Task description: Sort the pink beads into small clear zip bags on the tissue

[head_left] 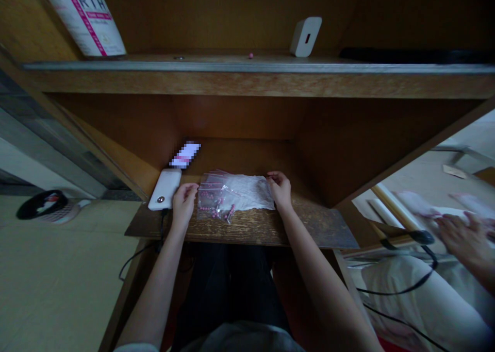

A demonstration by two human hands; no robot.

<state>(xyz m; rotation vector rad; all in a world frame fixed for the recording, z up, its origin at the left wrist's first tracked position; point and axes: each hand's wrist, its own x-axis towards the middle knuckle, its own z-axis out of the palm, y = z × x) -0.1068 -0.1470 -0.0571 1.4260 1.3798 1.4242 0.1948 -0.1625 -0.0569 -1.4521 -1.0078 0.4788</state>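
A clear plastic bag [216, 200] with pink beads inside lies on the wooden desk [309, 228]. Under and beside it is a white tissue sheet [251, 192]. My left hand [184, 201] rests at the bag's left edge with its fingers curled onto the plastic. My right hand [279, 188] sits at the right end of the white sheet, fingers bent and pinching its edge.
A white power bank [165, 188] with a cable lies left of my left hand, a phone [185, 154] behind it. On the shelf above are a white box [305, 36], a pink bead [250, 55] and a printed pack [83, 17]. Another person's hand [464, 238] works at right.
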